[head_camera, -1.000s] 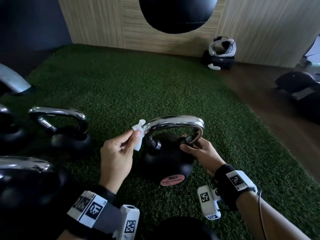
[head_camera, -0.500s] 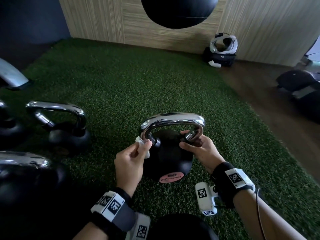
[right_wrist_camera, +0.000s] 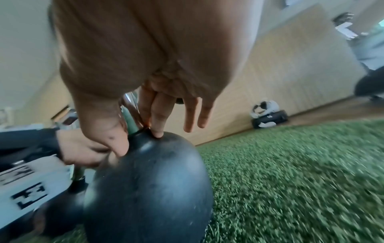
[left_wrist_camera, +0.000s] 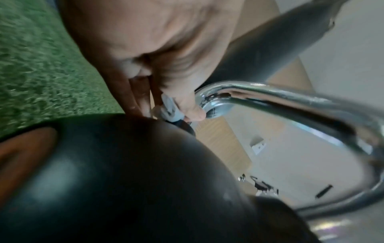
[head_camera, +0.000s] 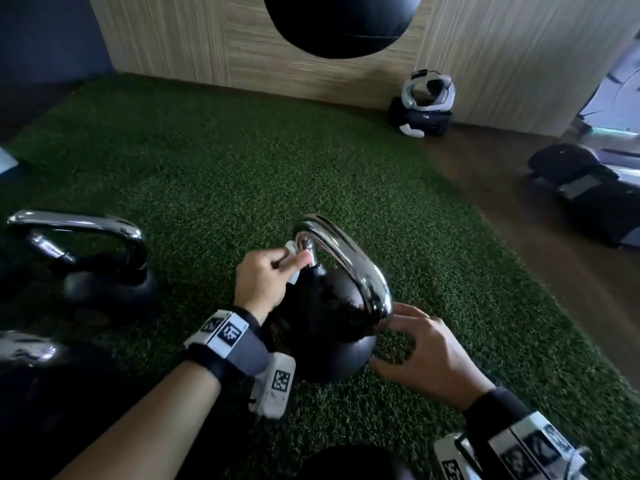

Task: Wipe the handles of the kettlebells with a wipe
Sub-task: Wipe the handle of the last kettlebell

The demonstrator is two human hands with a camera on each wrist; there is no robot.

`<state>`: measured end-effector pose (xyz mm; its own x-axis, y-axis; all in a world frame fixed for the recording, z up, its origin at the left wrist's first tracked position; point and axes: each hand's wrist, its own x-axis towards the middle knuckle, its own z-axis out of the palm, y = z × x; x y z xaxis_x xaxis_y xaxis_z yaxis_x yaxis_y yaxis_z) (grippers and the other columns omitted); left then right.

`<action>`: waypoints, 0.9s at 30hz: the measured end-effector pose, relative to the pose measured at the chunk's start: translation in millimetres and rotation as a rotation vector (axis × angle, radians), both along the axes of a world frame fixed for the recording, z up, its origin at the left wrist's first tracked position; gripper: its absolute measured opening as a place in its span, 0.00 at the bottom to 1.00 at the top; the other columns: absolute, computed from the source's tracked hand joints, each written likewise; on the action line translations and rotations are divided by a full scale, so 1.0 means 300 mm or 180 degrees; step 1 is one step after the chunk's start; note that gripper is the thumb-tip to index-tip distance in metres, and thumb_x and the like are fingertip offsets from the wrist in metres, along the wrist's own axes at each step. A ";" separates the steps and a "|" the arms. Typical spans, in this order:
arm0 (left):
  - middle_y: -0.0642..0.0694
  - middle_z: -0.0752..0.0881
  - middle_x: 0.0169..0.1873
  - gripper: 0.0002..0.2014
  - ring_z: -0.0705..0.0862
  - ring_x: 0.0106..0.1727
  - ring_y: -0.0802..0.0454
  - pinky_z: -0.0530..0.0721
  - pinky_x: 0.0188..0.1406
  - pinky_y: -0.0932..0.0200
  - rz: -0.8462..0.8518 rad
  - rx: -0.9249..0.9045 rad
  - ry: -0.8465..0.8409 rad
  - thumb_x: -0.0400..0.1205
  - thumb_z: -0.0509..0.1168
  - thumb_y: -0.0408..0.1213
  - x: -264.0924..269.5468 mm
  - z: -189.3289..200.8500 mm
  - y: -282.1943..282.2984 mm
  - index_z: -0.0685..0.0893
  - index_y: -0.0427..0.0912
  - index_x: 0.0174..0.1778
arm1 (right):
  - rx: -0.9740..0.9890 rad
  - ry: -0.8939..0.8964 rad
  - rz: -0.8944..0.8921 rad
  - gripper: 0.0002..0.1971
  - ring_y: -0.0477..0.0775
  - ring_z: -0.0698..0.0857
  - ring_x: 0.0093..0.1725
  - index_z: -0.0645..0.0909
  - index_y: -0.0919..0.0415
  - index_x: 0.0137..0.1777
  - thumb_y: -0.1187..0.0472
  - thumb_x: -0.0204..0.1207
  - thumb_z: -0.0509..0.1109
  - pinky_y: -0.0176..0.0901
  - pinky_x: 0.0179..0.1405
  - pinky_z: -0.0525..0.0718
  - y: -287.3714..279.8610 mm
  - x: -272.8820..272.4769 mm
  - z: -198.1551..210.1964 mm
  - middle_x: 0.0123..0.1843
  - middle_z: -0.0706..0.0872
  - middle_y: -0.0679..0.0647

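A black kettlebell [head_camera: 325, 313] with a chrome handle [head_camera: 346, 251] stands on green turf [head_camera: 207, 161] in the head view, its handle running from far left to near right. My left hand [head_camera: 266, 271] pinches a small white wipe [head_camera: 291, 250] against the far leg of the handle. The left wrist view shows the wipe [left_wrist_camera: 169, 108] squeezed between thumb and fingers beside the handle's bend [left_wrist_camera: 209, 98]. My right hand [head_camera: 426, 355] lies on the near side, spread fingers touching the ball by the handle's near leg. In the right wrist view its fingertips [right_wrist_camera: 158, 131] press on the ball [right_wrist_camera: 155, 180].
Two more chrome-handled kettlebells stand at the left [head_camera: 104, 282] [head_camera: 34, 375]. A black punching bag [head_camera: 343, 22] hangs ahead. A white headset on a black box [head_camera: 424, 98] sits by the wooden wall, and a dark bag [head_camera: 588, 188] lies on the wood floor to the right.
The kettlebell has turned, so its handle now points away from me. My left hand followed the far leg with the wipe. My right hand left the handle's leg and now rests spread on the ball.
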<state>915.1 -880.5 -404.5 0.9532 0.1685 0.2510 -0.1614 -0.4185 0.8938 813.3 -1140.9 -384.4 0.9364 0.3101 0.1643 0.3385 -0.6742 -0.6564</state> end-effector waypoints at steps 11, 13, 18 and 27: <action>0.44 0.80 0.22 0.19 0.72 0.25 0.59 0.68 0.29 0.56 -0.0726 0.0391 0.0013 0.86 0.68 0.41 0.016 0.069 -0.017 0.83 0.33 0.32 | 0.0283 0.0583 -0.0027 0.36 0.43 0.81 0.74 0.73 0.30 0.78 0.39 0.69 0.80 0.50 0.74 0.81 0.110 0.216 0.019 0.74 0.83 0.39; 0.48 0.80 0.20 0.17 0.71 0.25 0.60 0.69 0.27 0.54 -0.0542 0.0618 -0.0066 0.84 0.72 0.37 0.004 0.057 -0.021 0.84 0.34 0.31 | 0.0536 0.0932 0.0201 0.23 0.40 0.87 0.64 0.80 0.39 0.71 0.52 0.78 0.80 0.42 0.66 0.86 0.142 0.256 0.000 0.63 0.91 0.38; 0.53 0.84 0.22 0.14 0.76 0.25 0.63 0.71 0.29 0.58 -0.0480 0.0604 0.0200 0.82 0.72 0.38 0.041 0.136 -0.018 0.87 0.36 0.31 | 0.1056 0.1113 0.0307 0.19 0.38 0.91 0.56 0.81 0.44 0.68 0.66 0.83 0.76 0.37 0.61 0.88 0.151 0.265 -0.043 0.55 0.94 0.36; 0.51 0.95 0.40 0.04 0.93 0.46 0.57 0.91 0.61 0.42 -0.0592 -0.1028 0.0168 0.83 0.75 0.38 0.024 0.212 -0.029 0.95 0.46 0.51 | 0.1301 0.0949 -0.0010 0.26 0.47 0.89 0.62 0.79 0.54 0.78 0.59 0.80 0.80 0.55 0.71 0.86 0.157 0.278 -0.109 0.65 0.91 0.52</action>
<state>922.2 -889.2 -340.9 0.9852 0.0537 0.1630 -0.1583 -0.0817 0.9840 896.6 -1093.8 -417.1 0.9619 0.2733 -0.0031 0.0943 -0.3426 -0.9347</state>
